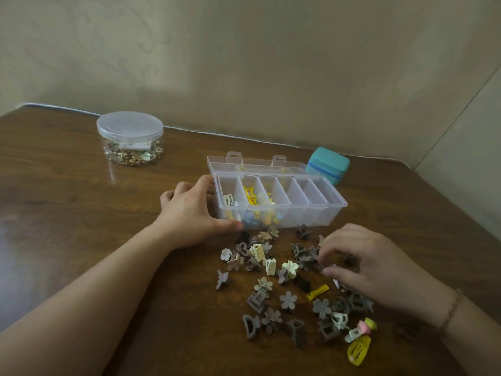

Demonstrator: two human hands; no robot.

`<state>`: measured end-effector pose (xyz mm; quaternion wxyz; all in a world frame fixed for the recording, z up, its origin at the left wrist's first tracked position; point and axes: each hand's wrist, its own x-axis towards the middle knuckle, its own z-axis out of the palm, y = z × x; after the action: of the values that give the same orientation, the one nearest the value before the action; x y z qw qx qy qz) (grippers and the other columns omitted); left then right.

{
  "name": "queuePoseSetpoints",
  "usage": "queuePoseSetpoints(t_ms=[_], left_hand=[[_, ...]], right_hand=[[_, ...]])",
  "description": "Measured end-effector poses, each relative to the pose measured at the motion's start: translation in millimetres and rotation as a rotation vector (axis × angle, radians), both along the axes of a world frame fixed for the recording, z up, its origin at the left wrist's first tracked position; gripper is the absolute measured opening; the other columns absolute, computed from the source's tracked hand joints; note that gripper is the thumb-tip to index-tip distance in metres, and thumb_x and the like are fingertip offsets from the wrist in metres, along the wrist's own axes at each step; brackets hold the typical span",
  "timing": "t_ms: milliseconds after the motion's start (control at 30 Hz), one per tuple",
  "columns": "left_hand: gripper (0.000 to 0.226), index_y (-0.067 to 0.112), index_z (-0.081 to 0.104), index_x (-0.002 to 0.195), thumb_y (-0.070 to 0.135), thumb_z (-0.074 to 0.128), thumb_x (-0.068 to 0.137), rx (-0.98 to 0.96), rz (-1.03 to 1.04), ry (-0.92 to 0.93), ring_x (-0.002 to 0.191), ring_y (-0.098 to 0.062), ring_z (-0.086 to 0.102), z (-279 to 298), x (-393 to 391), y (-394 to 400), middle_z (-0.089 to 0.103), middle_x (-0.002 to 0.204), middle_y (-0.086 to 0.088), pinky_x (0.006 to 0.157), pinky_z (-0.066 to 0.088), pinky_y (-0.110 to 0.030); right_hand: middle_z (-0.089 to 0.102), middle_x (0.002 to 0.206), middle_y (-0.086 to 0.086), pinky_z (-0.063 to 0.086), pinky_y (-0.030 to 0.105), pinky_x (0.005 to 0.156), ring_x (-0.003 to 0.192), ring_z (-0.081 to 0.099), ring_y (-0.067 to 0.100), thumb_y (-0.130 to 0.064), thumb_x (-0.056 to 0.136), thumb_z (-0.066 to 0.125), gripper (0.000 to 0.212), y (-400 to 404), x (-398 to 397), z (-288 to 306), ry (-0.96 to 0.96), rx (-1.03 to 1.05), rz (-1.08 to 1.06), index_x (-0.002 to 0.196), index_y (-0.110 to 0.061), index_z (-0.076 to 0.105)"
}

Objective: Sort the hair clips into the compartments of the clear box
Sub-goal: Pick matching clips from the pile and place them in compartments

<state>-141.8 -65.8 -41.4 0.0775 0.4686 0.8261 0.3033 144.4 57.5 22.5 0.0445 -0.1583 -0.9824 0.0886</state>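
Here the clear box (279,198), lid open, is gripped at its left end by the left hand (193,213), thumb against the front wall. The right hand (363,265) is curled over the hair clips (287,283) scattered on the wooden table (81,213) before the box; whether one is pinched cannot be told. Yellow clips (250,198) are seen in the left compartments.
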Motion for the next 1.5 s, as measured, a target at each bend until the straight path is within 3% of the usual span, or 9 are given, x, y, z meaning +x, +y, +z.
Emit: queuePoseSetpoints(t_ms=[333,600,700,833,900,1167,1267,1400,1500], left_hand=[[0.105,0.039,0.027,0.14,0.085,0.062,0.052,-0.009,-0.009,-0.001,0.135,-0.018,0.029,-2.7,-3.4,0.8,0.048,0.138,0.009,0.11,0.016,-0.048],[0.102,0.04,0.027,0.138,0.084,0.063,0.054,-0.007,-0.015,-0.001,0.134,-0.017,0.028,-2.8,-4.0,1.1,0.048,0.138,0.01,0.109,0.016,-0.046],[0.102,0.04,0.027,0.139,0.083,0.064,0.054,0.0,-0.013,-0.004,0.134,-0.016,0.028,-3.0,-3.7,0.5,0.049,0.136,0.01,0.109,0.016,-0.045],[0.1,0.039,0.028,0.138,0.082,0.064,0.055,0.0,-0.016,-0.003,0.134,-0.015,0.028,-1.2,-2.0,-0.5,0.05,0.135,0.01,0.109,0.016,-0.045],[0.1,0.039,0.028,0.139,0.081,0.065,0.056,-0.005,-0.016,-0.004,0.134,-0.016,0.028,0.0,-1.2,-0.9,0.049,0.136,0.01,0.109,0.016,-0.045],[0.1,0.037,0.028,0.14,0.08,0.066,0.057,-0.011,-0.009,-0.005,0.134,-0.017,0.029,1.8,0.2,-1.1,0.048,0.136,0.008,0.108,0.016,-0.044],[0.101,0.036,0.029,0.14,0.079,0.065,0.057,-0.01,-0.004,-0.001,0.134,-0.018,0.029,2.5,1.0,-0.8,0.049,0.136,0.007,0.108,0.017,-0.044],[0.106,0.036,0.028,0.141,0.083,0.062,0.053,-0.021,-0.006,-0.009,0.135,-0.02,0.029,1.4,-0.7,-1.2,0.048,0.138,0.004,0.109,0.017,-0.046],[0.109,0.036,0.028,0.14,0.086,0.058,0.048,-0.03,-0.004,-0.017,0.135,-0.021,0.029,1.0,-0.9,-0.8,0.049,0.137,0.004,0.109,0.017,-0.048]], right_hand=[[0.044,0.079,-0.022,0.023,0.009,0.058,0.066,0.039,-0.004,-0.041,0.07,0.079,0.027,-14.7,-11.8,0.5,-0.289,0.204,0.166,0.085,-0.044,0.057],[0.052,0.087,-0.024,0.048,0.018,0.074,0.087,0.053,-0.001,-0.045,0.078,0.066,0.027,-8.5,-23.3,15.7,-0.271,0.077,0.083,0.08,-0.058,0.042],[0.062,0.089,-0.017,0.051,0.016,0.074,0.089,0.06,0.001,-0.027,0.076,0.074,0.03,2.4,-38.0,30.5,-0.087,-0.123,0.033,0.084,-0.046,0.052],[0.069,0.076,-0.002,0.042,0.009,0.057,0.063,0.056,0.0,-0.001,0.073,0.079,0.027,25.2,-79.0,41.3,0.292,-0.386,-0.056,0.087,-0.012,0.059],[0.07,0.076,0.003,0.042,0.008,0.056,0.062,0.057,0.002,0.001,0.073,0.079,0.029,35.8,-101.0,36.9,0.353,-0.485,-0.122,0.091,-0.007,0.059],[0.069,0.082,-0.008,0.043,0.008,0.063,0.068,0.058,-0.004,-0.018,0.079,0.076,0.017,32.7,-73.7,36.0,0.306,-0.229,-0.23,0.089,-0.027,0.066],[0.064,0.083,-0.016,0.047,0.01,0.067,0.08,0.06,-0.001,-0.045,0.078,0.066,0.012,-6.9,-11.5,32.7,0.148,-0.056,-0.225,0.088,-0.043,0.06],[0.052,0.097,-0.03,0.044,0.019,0.066,0.084,0.055,-0.005,-0.093,0.056,0.04,0.055,-57.5,58.3,-6.4,0.073,-0.041,-0.477,0.099,-0.061,0.05],[0.042,0.116,-0.042,0.046,0.029,0.075,0.095,0.049,-0.002,-0.096,0.055,0.038,0.063,-77.2,81.2,-37.2,0.125,0.057,-0.537,0.107,-0.062,0.046]])
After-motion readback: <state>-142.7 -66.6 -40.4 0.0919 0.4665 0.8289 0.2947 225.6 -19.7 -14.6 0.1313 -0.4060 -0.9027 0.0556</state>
